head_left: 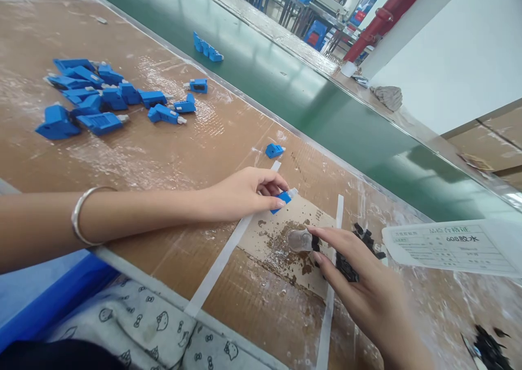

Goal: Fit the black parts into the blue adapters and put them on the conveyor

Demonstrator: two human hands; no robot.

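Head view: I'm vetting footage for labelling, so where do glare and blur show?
In the head view, glare whitens patches of the table, and pale reflections streak the green belt; also in the head view, the right hand looks softer toward the wrist, and the small print on the paper slip is too unclear to read.

There are two hands [244, 197], one bracelet [77, 218], two tape strips [218, 264], two heaps of black pieces [488, 349], and over ten blue pieces [101, 123].
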